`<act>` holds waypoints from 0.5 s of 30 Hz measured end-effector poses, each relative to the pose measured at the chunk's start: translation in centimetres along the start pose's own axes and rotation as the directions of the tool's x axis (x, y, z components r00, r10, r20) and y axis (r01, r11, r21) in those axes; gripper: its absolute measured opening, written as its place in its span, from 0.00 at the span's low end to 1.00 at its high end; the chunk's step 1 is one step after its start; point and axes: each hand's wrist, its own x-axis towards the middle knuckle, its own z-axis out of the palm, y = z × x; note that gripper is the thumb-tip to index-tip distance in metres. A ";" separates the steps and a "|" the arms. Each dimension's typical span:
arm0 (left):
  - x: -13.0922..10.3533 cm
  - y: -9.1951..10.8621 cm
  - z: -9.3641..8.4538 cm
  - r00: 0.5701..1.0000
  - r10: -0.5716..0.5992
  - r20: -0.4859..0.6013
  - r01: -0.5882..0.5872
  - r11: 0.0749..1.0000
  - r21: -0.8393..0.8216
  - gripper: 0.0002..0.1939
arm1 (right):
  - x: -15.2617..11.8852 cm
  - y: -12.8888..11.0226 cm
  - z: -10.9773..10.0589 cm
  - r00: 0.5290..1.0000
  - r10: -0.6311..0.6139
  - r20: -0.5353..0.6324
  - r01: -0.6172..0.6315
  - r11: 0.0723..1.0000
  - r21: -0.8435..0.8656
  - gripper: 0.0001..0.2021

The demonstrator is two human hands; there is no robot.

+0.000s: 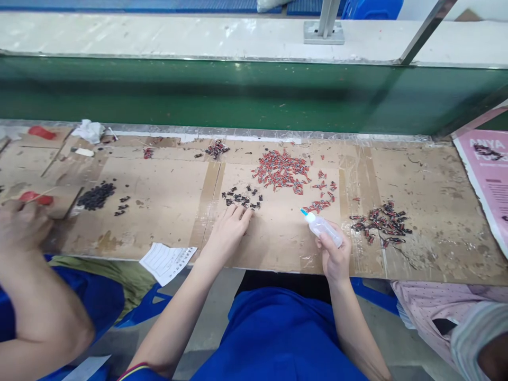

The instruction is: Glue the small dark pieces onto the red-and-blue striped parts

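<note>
My right hand (335, 251) is closed around a clear squeeze bottle (322, 228) with a blue tip, held tilted up and to the left over the cardboard. My left hand (231, 227) rests at the near edge of a small group of black parts (242, 197). Its fingertips touch down among them; whether they pinch a part is hidden. Just beyond lies a large pile of small red parts (281, 169), trailing to a few red pieces (318, 205) by the bottle's tip. To the right of the bottle sits a heap of black-and-red pieces (383, 222).
At left, a co-worker's hand (24, 225) is near a red object (36, 198) and a black pile (96, 196). A paper slip (166, 262) overhangs the near edge. A pink sheet (486, 180) lies right, where another person's sleeve (480, 328) shows. A green panel (238, 95) stands behind.
</note>
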 end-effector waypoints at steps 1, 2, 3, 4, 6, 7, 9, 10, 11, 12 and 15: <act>-0.1 0.1 0.1 1.000 -0.008 -0.003 0.008 1.000 -0.005 0.17 | 0.0 -0.1 -0.1 0.999 0.025 -0.036 -0.022 0.998 0.064 0.16; -0.1 0.2 0.2 1.000 -0.016 -0.009 0.015 1.000 -0.012 0.18 | 0.0 -0.2 -0.1 0.996 0.050 -0.072 -0.040 0.991 0.129 0.15; -0.2 0.2 0.3 1.000 -0.019 -0.015 0.019 1.000 -0.021 0.18 | -0.1 -0.3 -0.1 0.992 0.071 -0.102 -0.051 0.982 0.183 0.15; -0.3 0.3 0.5 1.000 -0.019 -0.023 0.018 0.999 -0.032 0.18 | -0.1 -0.4 -0.2 0.990 0.082 -0.118 -0.056 0.976 0.212 0.14; -0.4 0.4 0.7 0.999 -0.019 -0.048 0.016 0.998 -0.062 0.17 | -0.1 -0.6 -0.2 0.986 0.091 -0.140 -0.056 0.970 0.236 0.13; -0.4 0.4 0.8 0.997 -0.025 -0.067 0.019 0.996 -0.085 0.17 | -0.1 -0.7 -0.2 0.985 0.093 -0.147 -0.056 0.970 0.237 0.13; -0.6 0.2 0.8 0.992 -0.052 -0.114 0.036 0.990 -0.135 0.16 | -0.2 -0.8 -0.3 0.984 0.094 -0.151 -0.059 0.973 0.221 0.14; -0.6 0.1 0.8 0.988 -0.071 -0.138 0.049 0.986 -0.160 0.16 | -0.2 -0.8 -0.3 0.985 0.094 -0.147 -0.062 0.976 0.209 0.14; -0.7 -0.2 0.7 0.982 -0.094 -0.162 0.063 0.980 -0.187 0.16 | -0.2 -0.8 -0.3 0.985 0.095 -0.141 -0.066 0.978 0.198 0.15; -0.7 -0.5 0.6 0.977 -0.116 -0.181 0.076 0.973 -0.216 0.16 | -0.3 -0.8 -0.3 0.986 0.098 -0.136 -0.071 0.979 0.193 0.15; -0.8 -1.5 0.3 0.971 -0.151 -0.187 0.090 0.949 -0.302 0.16 | -0.3 -0.8 -0.4 0.983 0.121 -0.139 -0.090 0.973 0.211 0.15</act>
